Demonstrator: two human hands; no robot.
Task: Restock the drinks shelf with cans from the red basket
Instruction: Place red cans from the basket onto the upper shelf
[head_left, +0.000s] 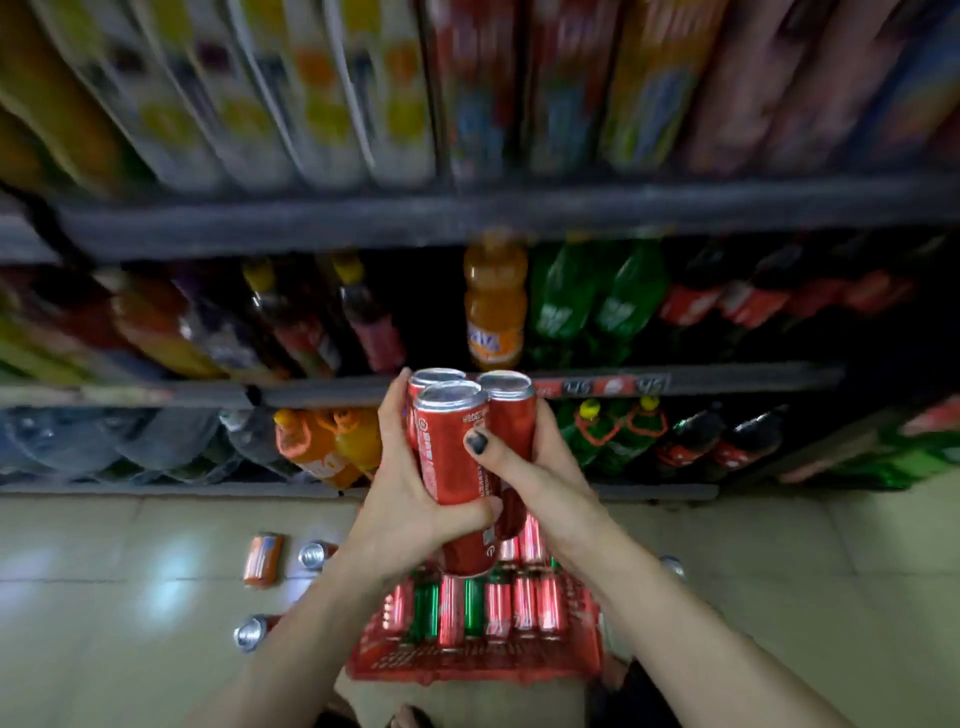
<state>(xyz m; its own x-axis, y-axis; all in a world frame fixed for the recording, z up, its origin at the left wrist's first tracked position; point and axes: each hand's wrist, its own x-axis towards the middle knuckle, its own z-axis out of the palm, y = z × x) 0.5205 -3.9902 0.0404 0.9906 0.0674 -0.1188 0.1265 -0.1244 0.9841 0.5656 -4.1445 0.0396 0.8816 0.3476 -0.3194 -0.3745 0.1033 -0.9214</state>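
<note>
Both hands, left hand (410, 499) and right hand (540, 467), clamp three red cans (457, 467) together above the red basket (467, 660) at 6 o'clock. Squeezed unevenly, one can could slip loose toward the floor (104, 597).

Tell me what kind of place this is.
Most likely a shop's drinks aisle. Shelves are packed with soft drink bottles, price tags sit on a shelf edge, and a red basket of cans stands on the tiled floor.

Gap left of orange bottle (493, 306)
</note>
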